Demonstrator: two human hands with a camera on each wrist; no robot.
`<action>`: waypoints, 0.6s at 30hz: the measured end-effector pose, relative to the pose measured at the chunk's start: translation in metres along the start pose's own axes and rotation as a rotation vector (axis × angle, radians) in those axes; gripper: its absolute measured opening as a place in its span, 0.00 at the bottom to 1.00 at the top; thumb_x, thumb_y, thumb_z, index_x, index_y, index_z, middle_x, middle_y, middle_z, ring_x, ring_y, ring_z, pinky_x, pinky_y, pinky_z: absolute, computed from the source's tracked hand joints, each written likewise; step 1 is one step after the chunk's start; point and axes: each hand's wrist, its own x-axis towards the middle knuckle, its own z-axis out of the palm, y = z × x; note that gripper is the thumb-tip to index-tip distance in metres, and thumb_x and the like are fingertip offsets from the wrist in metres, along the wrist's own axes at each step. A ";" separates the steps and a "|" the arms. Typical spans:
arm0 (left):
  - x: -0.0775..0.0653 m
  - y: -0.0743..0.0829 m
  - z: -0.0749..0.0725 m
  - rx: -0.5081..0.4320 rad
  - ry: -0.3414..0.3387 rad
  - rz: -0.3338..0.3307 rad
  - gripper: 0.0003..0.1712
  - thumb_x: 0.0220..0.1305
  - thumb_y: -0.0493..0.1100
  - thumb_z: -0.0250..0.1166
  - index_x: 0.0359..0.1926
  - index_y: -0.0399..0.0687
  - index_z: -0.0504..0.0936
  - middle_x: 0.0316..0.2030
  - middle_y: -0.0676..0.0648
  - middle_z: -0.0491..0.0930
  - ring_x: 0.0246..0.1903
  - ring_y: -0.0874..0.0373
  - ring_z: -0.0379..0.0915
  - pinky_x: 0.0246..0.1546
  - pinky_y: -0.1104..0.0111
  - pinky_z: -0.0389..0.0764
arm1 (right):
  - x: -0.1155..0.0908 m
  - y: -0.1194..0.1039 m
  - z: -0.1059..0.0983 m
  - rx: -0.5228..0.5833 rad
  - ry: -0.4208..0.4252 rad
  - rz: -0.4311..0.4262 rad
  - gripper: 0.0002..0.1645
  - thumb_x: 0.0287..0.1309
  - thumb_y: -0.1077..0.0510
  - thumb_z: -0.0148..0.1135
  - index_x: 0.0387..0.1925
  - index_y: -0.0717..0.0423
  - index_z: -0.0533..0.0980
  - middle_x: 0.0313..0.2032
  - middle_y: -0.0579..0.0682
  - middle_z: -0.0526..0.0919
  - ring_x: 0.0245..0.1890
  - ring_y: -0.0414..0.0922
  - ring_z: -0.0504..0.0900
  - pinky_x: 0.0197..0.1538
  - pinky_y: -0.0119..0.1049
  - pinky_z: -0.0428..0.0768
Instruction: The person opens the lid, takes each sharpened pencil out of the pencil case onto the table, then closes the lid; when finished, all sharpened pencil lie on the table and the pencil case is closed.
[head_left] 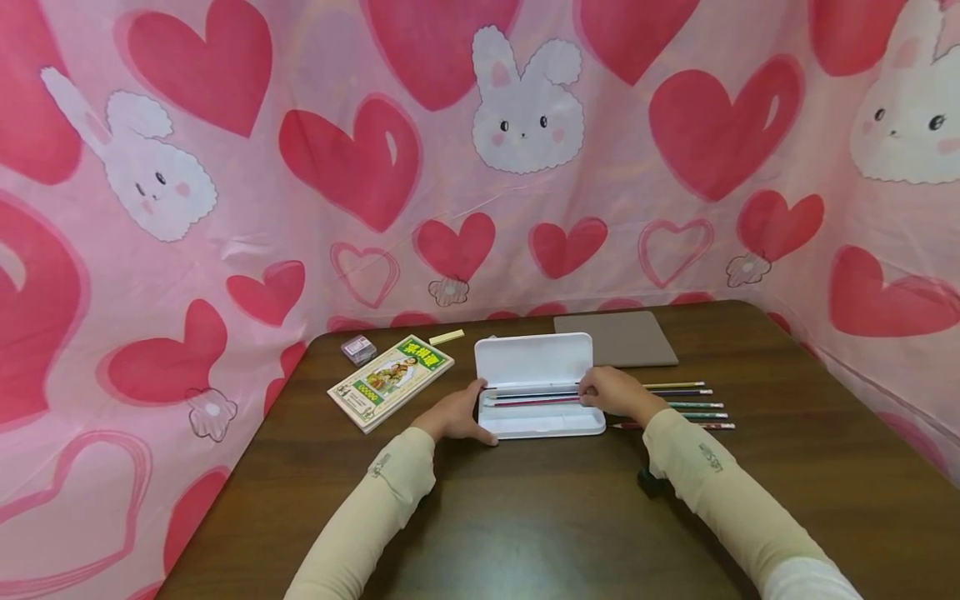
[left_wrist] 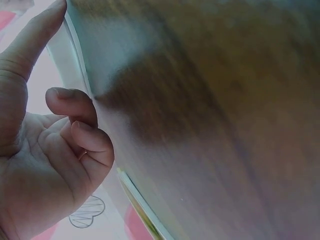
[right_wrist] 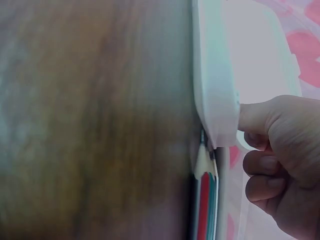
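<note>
A white pencil case (head_left: 542, 432) lies on the table with its lid (head_left: 532, 358) raised. My left hand (head_left: 453, 414) holds its left end, thumb at the front corner and fingers towards the back. In the left wrist view some fingers of the left hand (left_wrist: 55, 150) are bent beside the case's edge. Inside the case lie a dark pencil and a pinkish-red pencil (head_left: 525, 402). My right hand (head_left: 613, 392) reaches over the right end and pinches the red pencil's right end; its grip is partly hidden. The right wrist view shows this hand (right_wrist: 295, 170) with fingers curled.
Several pencils (head_left: 701, 406) lie to the right of the case, a red one (head_left: 712, 426) nearest the front. Behind stands a flat grey-brown notebook (head_left: 626, 337). At left are a booklet (head_left: 390, 379), a small purple box (head_left: 358, 348) and a yellow strip (head_left: 447, 337).
</note>
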 end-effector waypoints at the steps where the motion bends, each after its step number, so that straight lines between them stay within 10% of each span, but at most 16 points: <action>1: 0.000 0.000 0.000 0.007 0.004 0.005 0.60 0.39 0.58 0.75 0.68 0.47 0.51 0.62 0.41 0.65 0.58 0.48 0.64 0.62 0.53 0.63 | -0.001 0.000 -0.001 -0.003 0.014 -0.007 0.02 0.53 0.60 0.64 0.27 0.54 0.81 0.25 0.44 0.79 0.25 0.39 0.71 0.33 0.35 0.73; 18: -0.001 0.000 0.000 0.031 0.008 0.008 0.59 0.39 0.58 0.75 0.68 0.48 0.51 0.62 0.41 0.65 0.57 0.49 0.65 0.62 0.55 0.64 | -0.029 0.013 -0.017 -0.007 0.118 -0.039 0.03 0.54 0.62 0.63 0.30 0.58 0.81 0.27 0.45 0.77 0.27 0.40 0.74 0.33 0.37 0.74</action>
